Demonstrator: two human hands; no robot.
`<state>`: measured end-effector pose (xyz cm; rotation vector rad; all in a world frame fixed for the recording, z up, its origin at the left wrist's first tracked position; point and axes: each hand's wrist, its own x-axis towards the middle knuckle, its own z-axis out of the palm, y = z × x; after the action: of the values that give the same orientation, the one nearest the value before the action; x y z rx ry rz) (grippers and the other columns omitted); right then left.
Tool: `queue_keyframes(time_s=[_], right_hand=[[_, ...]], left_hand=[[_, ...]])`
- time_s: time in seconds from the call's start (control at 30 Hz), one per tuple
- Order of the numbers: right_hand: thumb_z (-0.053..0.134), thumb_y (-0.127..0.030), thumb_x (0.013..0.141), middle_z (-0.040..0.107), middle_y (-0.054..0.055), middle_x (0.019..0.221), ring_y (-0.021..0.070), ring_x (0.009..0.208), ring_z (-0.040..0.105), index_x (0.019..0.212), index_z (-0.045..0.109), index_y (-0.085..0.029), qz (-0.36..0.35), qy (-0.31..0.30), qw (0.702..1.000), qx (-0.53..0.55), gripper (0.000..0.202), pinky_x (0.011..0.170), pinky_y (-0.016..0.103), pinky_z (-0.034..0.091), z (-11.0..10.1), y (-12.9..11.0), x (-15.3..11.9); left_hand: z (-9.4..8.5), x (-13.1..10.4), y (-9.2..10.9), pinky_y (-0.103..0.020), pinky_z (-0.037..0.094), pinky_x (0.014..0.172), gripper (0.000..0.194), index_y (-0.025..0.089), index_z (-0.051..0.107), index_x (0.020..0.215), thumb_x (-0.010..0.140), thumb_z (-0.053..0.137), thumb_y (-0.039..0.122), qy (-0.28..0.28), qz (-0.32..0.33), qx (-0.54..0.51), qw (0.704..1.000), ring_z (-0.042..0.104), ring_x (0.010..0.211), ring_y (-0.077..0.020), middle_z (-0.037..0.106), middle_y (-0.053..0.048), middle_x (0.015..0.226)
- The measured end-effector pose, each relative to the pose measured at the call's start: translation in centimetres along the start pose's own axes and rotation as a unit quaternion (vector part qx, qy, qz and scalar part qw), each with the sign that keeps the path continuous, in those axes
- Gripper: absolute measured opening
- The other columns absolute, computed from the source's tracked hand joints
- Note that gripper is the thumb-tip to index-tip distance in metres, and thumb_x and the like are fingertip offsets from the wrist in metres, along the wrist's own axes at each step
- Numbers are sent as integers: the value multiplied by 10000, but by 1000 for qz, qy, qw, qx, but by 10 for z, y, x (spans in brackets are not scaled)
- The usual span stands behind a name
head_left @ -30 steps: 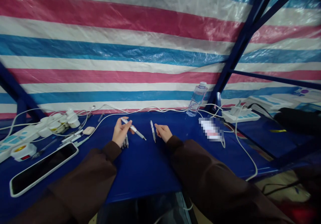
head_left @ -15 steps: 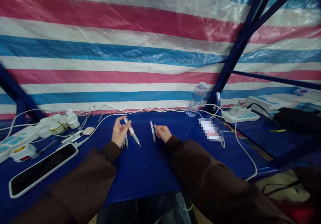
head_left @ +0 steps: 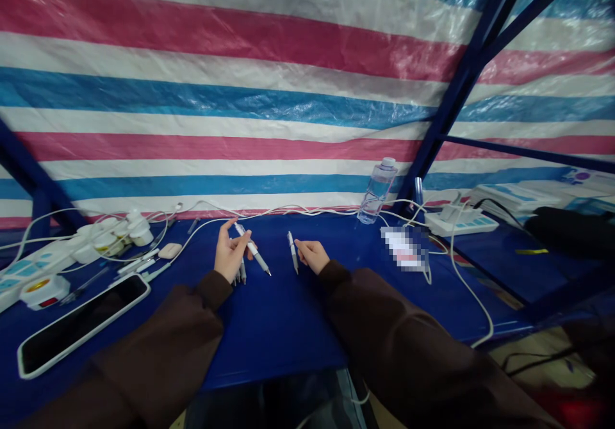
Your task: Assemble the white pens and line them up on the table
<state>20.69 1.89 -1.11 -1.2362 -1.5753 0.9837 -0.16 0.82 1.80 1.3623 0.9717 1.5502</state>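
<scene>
My left hand (head_left: 232, 250) pinches a white and grey pen (head_left: 259, 259) between thumb and fingers, its tip slanting down to the right over the table. Several more pens (head_left: 243, 272) lie partly hidden beneath that hand. To the right, another white and grey pen (head_left: 293, 253) lies on the blue table (head_left: 283, 326), pointing toward me. Just beside it rests my right hand (head_left: 313, 256), with curled fingers. Its fingertips are close to the pen's side; whether they touch it I cannot tell.
On the left are a phone (head_left: 84, 326), an earbud case (head_left: 170, 251) and a power strip (head_left: 36, 266) with plugs and cables. A water bottle (head_left: 377, 192) stands at the back right, near a blurred-out white item (head_left: 403, 248) and another power strip (head_left: 461, 222). A striped tarp (head_left: 240, 115) hangs behind.
The pen in my left hand has tilted slightly, its upper end shifting left and its tip rising a little. My right hand and the pen beside it look unmoved.
</scene>
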Motion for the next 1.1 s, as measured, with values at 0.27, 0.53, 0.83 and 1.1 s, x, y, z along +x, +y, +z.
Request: queue_keyframes(time_s=[0.27, 0.53, 0.83, 1.1], right_hand=[[418, -537, 774, 344, -53, 330, 62, 337, 291, 432, 384, -192, -2, 3, 1000, 0, 488, 403, 215, 241, 0, -3, -1], [408, -539, 794, 333, -55, 365, 71, 369, 292, 455, 382, -192, -27, 3, 999, -17, 486, 421, 220, 247, 0, -3, -3], [389, -448, 862, 446, -28, 520, 95, 501, 405, 598, 518, -184, -135, -11, 972, -192, 395, 522, 214, 287, 1, -16, -20], [422, -355, 876, 538, 1, 709, 99, 638, 489, 775, 606, -204, -219, -69, 937, -263, 258, 622, 210, 324, 11, -36, -40]], left_hand=[[1, -1, -2, -173, 367, 372, 463, 204, 339, 1090, 743, 605, 355, -15, -1, 10, 1000, 454, 334, -70, 557, 80, 519], [3, -1, 0, -180, 391, 387, 454, 212, 326, 1069, 743, 605, 359, -21, -2, -1, 1000, 465, 325, -68, 558, 86, 526], [2, -1, -4, -197, 417, 413, 529, 210, 301, 1168, 753, 598, 351, -35, -4, 4, 999, 530, 393, -88, 637, 19, 660], [0, 2, -7, -262, 489, 587, 511, 161, 421, 1148, 718, 622, 350, -83, -33, 7, 996, 610, 568, -133, 615, 12, 634]])
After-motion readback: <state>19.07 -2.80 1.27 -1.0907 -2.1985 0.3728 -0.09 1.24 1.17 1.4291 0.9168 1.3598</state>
